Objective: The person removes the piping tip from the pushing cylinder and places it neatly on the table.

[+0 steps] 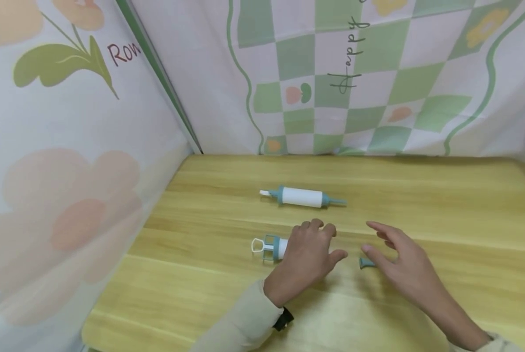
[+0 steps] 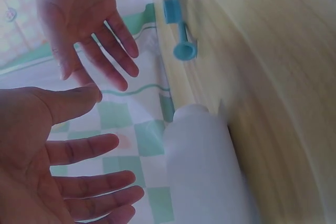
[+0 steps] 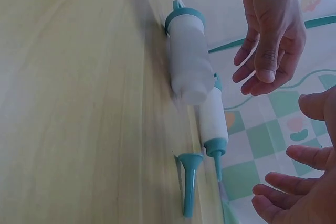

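A syringe-like tool with a white barrel, teal collar and white loop handle lies on the table. My left hand is over its barrel, hiding the front part in the head view. The wrist views show this hand apart from the barrel, fingers relaxed and holding nothing. A loose teal nozzle with a flared end lies to the right. Above and beside it hovers my right hand, fingers spread and holding nothing. In the left wrist view, a short teal cap-like piece is beyond the nozzle.
Farther back on the wooden table lies a second syringe-like tool with a teal nozzle fitted. A patterned cloth hangs along the table's back edge, and another printed sheet hangs at the left.
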The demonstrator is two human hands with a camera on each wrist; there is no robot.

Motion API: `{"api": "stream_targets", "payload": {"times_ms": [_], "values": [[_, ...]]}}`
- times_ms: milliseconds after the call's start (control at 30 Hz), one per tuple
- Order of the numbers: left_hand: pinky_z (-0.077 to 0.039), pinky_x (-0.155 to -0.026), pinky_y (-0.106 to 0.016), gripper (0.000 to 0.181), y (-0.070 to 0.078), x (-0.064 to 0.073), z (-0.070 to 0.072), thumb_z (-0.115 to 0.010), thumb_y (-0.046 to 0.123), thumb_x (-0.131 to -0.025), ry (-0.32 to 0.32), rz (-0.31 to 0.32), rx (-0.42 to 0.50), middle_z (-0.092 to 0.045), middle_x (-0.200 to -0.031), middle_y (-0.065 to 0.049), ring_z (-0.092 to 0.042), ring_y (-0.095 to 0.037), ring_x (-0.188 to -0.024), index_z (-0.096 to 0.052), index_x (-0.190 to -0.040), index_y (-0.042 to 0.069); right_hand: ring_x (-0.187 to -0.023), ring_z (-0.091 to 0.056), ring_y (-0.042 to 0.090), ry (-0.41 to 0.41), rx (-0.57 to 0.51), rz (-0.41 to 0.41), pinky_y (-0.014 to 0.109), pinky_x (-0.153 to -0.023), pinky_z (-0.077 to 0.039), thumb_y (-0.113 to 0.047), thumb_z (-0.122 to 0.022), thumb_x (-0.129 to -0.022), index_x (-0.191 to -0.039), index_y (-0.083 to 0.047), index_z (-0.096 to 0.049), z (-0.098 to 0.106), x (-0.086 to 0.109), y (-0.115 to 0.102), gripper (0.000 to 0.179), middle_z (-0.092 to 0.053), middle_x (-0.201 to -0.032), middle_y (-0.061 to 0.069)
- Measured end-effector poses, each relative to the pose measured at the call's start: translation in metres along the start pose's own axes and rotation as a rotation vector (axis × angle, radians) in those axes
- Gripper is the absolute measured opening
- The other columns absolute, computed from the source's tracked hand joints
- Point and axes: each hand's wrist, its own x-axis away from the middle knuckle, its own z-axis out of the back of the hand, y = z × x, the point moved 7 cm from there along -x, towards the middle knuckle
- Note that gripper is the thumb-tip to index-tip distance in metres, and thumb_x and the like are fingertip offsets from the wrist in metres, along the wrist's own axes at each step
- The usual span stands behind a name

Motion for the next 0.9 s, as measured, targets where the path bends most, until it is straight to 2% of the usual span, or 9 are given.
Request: {"api": "stream_targets", "payload": {"times_ms": [267,400,600,900], "values": [[-0.053,-0.076,-0.027,0.045,-0.009,0.003,0.004,-0.069,0.056,-0.089,-0.004,0.013,-0.01,-0.067,-0.118,-0.005,-0.066,-0.017,-0.097,-0.071,-0.114,0.018,-0.119,-0.048,0.054,-0.019,0.012,0.016,0.07,-0.086,-0.043,-0.03,-0.064,-0.1,-0.147,-0.003,-0.044,-0.004,-0.008,-0.004,0.058,-0.045,-0.142,0.031],[-0.053,-0.083,-0.029,0.046,-0.018,0.003,0.004,-0.067,0.056,-0.09,-0.031,0.062,-0.002,-0.065,-0.123,-0.006,-0.064,-0.02,-0.106,-0.068,-0.118,0.019,-0.119,-0.048,0.053,-0.014,0.004,0.061,0.07,-0.087,-0.042,-0.026,-0.067,-0.098,-0.147,0.0,-0.042,-0.003,-0.012,-0.008,0.061,-0.043,-0.142,0.032],[-0.05,-0.094,-0.035,0.05,-0.027,-0.002,0.001,-0.069,0.053,-0.091,-0.05,0.128,0.081,-0.058,-0.134,-0.009,-0.057,-0.025,-0.119,-0.064,-0.126,0.018,-0.12,-0.047,0.053,-0.033,-0.008,0.072,0.07,-0.089,-0.042,-0.026,-0.067,-0.098,-0.15,-0.002,-0.039,-0.001,-0.017,-0.01,0.064,-0.041,-0.145,0.031],[-0.045,-0.101,-0.042,0.053,-0.043,0.0,-0.01,-0.071,0.048,-0.091,-0.077,0.202,0.201,-0.051,-0.142,-0.012,-0.049,-0.03,-0.128,-0.061,-0.132,0.017,-0.127,-0.042,0.051,-0.085,-0.023,0.06,0.067,-0.094,-0.039,-0.03,-0.067,-0.098,-0.152,-0.004,-0.036,-0.004,-0.027,-0.011,0.068,-0.037,-0.149,0.028]]}}
